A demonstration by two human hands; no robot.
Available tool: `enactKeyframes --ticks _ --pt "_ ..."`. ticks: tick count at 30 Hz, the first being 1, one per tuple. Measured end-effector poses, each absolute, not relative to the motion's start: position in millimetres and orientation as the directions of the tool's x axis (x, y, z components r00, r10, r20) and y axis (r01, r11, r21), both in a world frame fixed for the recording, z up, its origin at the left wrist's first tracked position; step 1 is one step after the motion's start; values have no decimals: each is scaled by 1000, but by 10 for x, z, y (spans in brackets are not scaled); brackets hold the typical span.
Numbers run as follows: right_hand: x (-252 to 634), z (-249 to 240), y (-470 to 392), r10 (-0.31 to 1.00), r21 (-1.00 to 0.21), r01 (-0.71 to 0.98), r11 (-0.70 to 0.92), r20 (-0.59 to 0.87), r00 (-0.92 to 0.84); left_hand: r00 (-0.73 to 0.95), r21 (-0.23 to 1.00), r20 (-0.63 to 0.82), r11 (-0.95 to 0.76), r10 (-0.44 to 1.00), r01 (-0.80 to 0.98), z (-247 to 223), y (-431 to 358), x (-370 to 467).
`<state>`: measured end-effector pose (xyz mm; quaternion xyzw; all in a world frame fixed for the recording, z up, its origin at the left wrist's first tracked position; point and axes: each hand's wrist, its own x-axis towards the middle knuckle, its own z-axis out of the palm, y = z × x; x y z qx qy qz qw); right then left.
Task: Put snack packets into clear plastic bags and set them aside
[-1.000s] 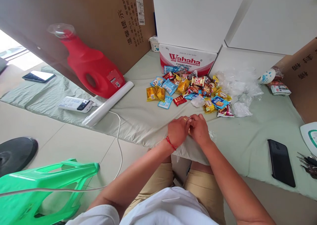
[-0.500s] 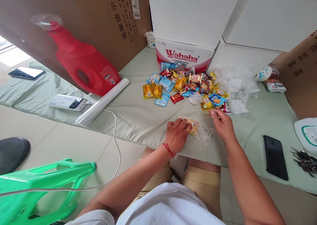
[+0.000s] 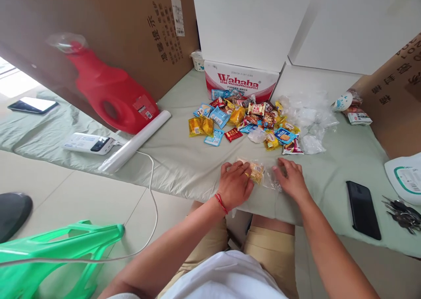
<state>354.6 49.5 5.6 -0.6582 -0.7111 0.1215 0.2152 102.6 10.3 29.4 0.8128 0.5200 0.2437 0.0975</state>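
**Clear bag of snacks lying flat between both hands at near edge of sheet**

Lying crosswise on the green sheet (image 3: 332,167): a clear plastic bag (image 3: 263,176) holding a yellow-orange snack packet (image 3: 255,172), long axis running left to right, parallel to the near edge. Packet end sitting toward the left, crumpled empty end pointing right; which end is the mouth not being discernible.

Resting on the bag's left end: left hand (image 3: 234,183), palm down, fingers slightly spread and flattened, pressing rather than pinching. Resting against the right end: right hand (image 3: 291,178), fingers loosely curled and narrow, tips touching the film; whether anything is being pinched cannot be told. Bag lying directly between the fingers of both hands, left hand being nearer the packet.

Lying further out, well apart: snack pile (image 3: 250,119), loose clear bags (image 3: 309,119), Wahaha carton (image 3: 241,80). Sitting off to the right: black phone (image 3: 363,209), keys (image 3: 401,209). Off to the left: white roll (image 3: 134,141), red jug (image 3: 110,95)
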Motion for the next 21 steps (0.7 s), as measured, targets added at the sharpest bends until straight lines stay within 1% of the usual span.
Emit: enactKeyframes --ticks 2,4,5,7,9,11,13,15,17,18,19,21 --pt "3472 32 456 994 -416 904 98 89 -67 271 524 265 -374 926 765 336 155 1015" --pt "3395 20 390 996 -359 929 84 41 -74 184 611 214 -278 959 741 339 225 1027" --pt "3360 19 357 996 -336 938 87 46 -75 141 644 190 -232 972 729 328 260 1043" --pt "3297 28 297 991 -299 947 112 101 -86 40 690 166 -145 985 709 298 319 1087" --pt "3229 53 245 982 -250 958 142 157 -105 -104 717 130 -20 986 697 277 356 1126" --pt "3141 87 195 985 -199 973 121 145 -92 -225 719 32 134 974 682 281 368 1149" --pt "3035 119 149 997 -169 984 58 68 -47 -230 702 -78 217 970 678 305 353 1161" --pt "2935 143 115 1000 -161 987 6 -17 -9 -175 707 -129 214 976 674 344 315 1180" --pt "2874 158 98 998 -198 980 -19 -70 5 -145 757 -127 190 981 625 395 267 1208" --pt "2866 163 95 997 -248 968 -29 -83 9 -145 792 -112 177 983 584 422 245 1222" --pt "2873 165 93 996 -324 945 -39 -87 11 -145 827 -86 152 986 541 450 225 1233" --pt "2919 161 87 997 -535 843 -49 -71 13 -149 874 9 65 989 482 498 194 1243"
